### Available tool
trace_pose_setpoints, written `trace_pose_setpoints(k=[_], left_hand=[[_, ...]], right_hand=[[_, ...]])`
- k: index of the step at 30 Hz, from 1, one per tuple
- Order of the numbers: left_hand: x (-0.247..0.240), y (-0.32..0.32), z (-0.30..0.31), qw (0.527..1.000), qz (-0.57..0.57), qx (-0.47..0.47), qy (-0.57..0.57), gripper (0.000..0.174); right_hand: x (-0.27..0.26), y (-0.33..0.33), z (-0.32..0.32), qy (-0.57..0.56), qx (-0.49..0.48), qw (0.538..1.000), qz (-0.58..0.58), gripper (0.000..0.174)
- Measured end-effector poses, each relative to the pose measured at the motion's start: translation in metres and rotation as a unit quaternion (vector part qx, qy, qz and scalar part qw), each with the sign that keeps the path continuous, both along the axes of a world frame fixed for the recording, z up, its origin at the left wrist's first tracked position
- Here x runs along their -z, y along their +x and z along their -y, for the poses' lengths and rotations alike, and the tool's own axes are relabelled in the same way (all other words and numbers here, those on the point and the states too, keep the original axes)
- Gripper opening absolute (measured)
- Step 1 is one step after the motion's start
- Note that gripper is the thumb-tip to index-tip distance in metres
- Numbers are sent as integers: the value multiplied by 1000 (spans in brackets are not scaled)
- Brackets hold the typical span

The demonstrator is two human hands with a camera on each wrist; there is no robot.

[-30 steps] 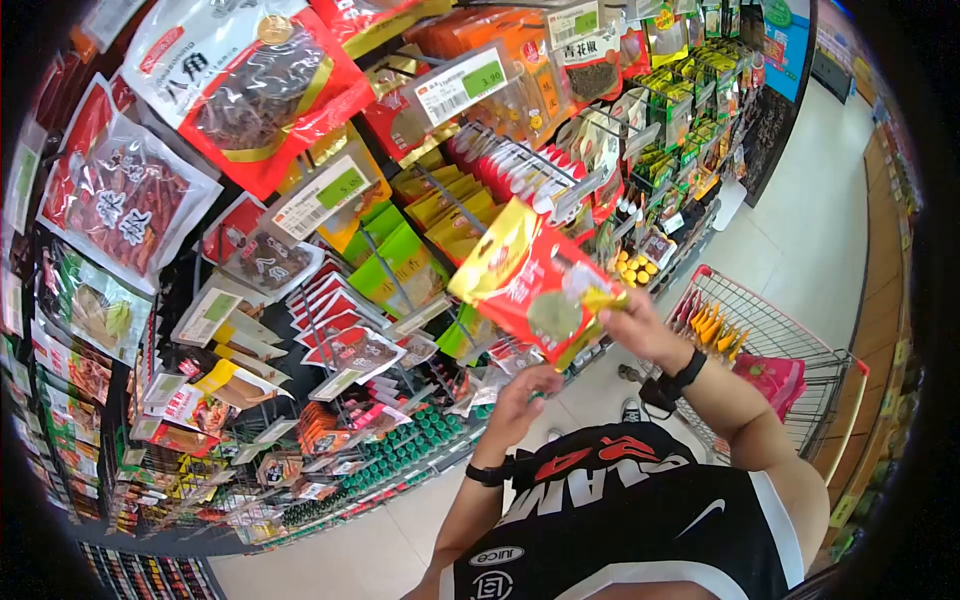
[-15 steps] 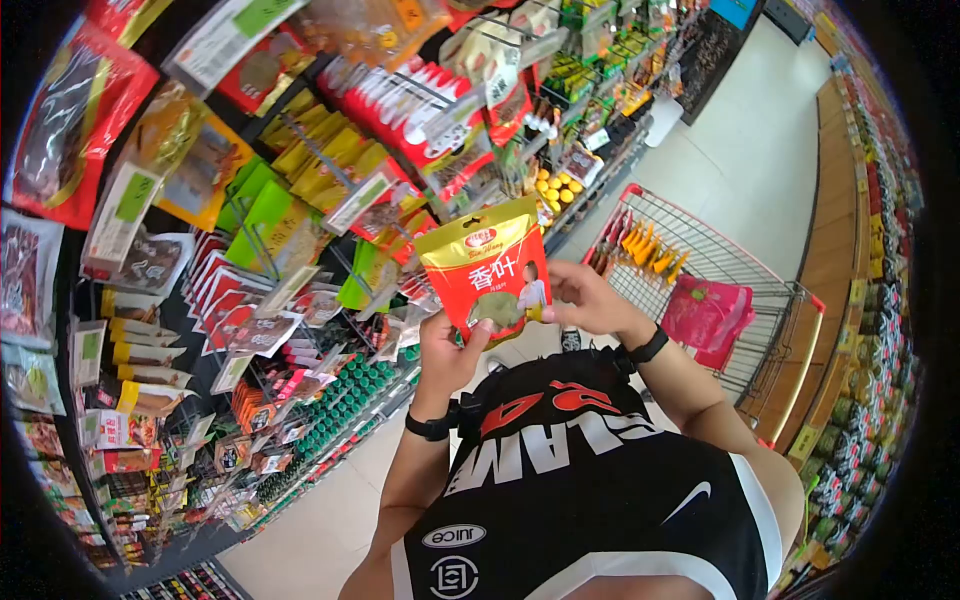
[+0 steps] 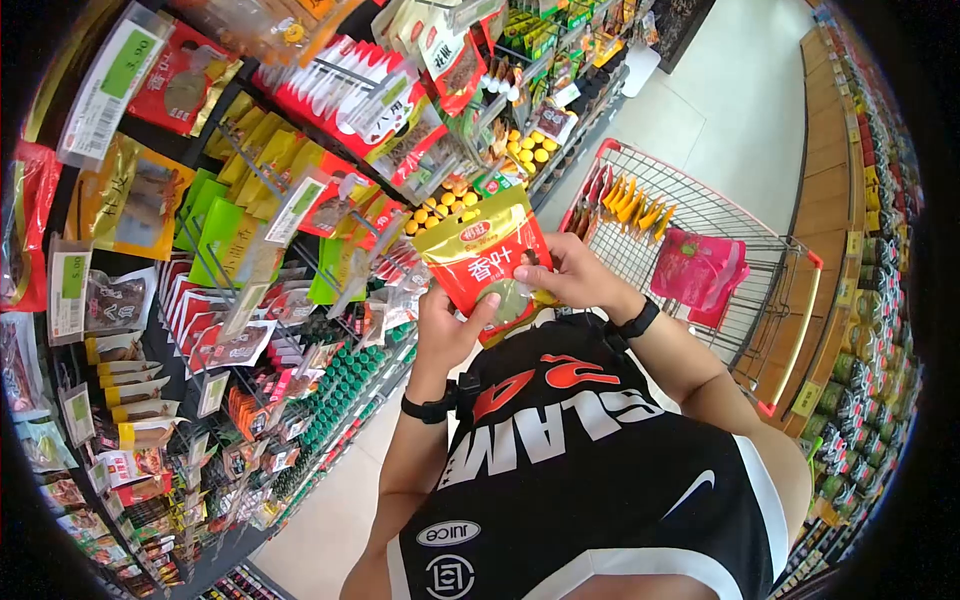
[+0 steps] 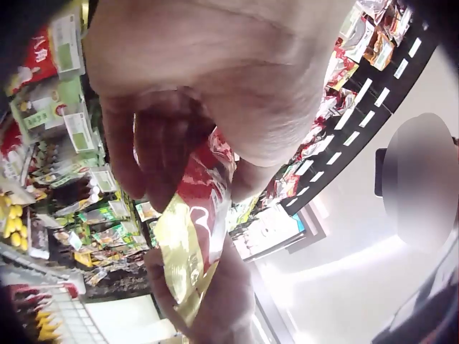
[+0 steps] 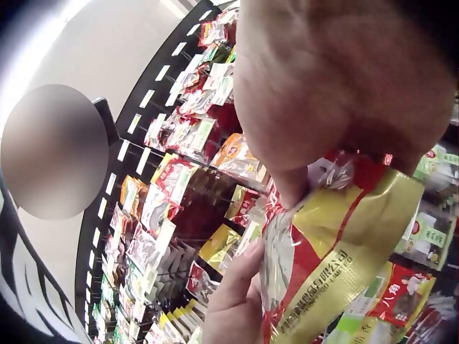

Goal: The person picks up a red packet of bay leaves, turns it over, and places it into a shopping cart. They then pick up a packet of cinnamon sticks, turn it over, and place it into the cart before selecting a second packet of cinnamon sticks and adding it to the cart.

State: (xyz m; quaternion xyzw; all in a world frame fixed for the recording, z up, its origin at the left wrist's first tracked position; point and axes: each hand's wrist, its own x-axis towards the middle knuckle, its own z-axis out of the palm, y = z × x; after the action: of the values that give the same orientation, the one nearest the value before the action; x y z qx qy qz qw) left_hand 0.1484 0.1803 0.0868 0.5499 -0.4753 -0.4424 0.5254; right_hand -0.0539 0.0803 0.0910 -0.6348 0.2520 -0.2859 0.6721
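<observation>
Both hands hold a red and gold packet of bay leaves (image 3: 485, 255) in front of the chest, printed face up in the head view. The left hand (image 3: 450, 325) grips its lower left edge, thumb lying over the front near the clear window. On the right side the right hand (image 3: 580, 275) pinches the packet, its thumb also on the front. In the right wrist view the gold bottom edge of the packet (image 5: 351, 251) shows below the right hand (image 5: 344, 86). The left wrist view shows the packet edge-on beneath the left hand (image 4: 208, 79).
Racks of hanging spice packets (image 3: 240, 240) with price tags fill the left side. A wire shopping cart (image 3: 740, 210) stands at the right, holding a pink package (image 3: 695, 270) and several orange-tipped packets (image 3: 635, 210). Beyond it run shelves of jars (image 3: 870, 400).
The packet has come away from the racks toward the chest, turned face up. The left hand, apart from it at first, now grips it too. The head view has swung right.
</observation>
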Motion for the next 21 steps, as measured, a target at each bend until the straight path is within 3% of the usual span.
trace_pose_setpoints(k=[5, 9, 12, 13, 16, 17, 20, 21], left_hand=[[-2, -6, 6, 998, 59, -22, -20, 22], [-3, -2, 13, 990, 118, -69, -28, 22], [-8, -8, 12, 975, 157, -151, -39, 26], [-2, -8, 15, 953, 234, -162, -107, 33], [-11, -23, 10, 946, 274, -125, -119, 44], [-5, -24, 11, 937, 301, -89, -153, 57], [-46, -40, 13, 900, 409, -28, -149, 65], [-45, -38, 12, 897, 417, -22, -145, 66]], right_hand=[[7, 1, 5, -24, 24, 999, -14, 20], [14, 7, 3, -73, 135, 986, -64, 43], [12, 10, -4, -105, 119, 987, -8, 55], [7, 7, -3, -131, 55, 990, 13, 61], [-15, 11, -11, -132, -29, 986, 94, 71], [-15, 13, -16, -104, -3, 990, 99, 70], [4, 13, -12, -80, 67, 992, 68, 53], [0, 15, -8, -6, 87, 994, 66, 40]])
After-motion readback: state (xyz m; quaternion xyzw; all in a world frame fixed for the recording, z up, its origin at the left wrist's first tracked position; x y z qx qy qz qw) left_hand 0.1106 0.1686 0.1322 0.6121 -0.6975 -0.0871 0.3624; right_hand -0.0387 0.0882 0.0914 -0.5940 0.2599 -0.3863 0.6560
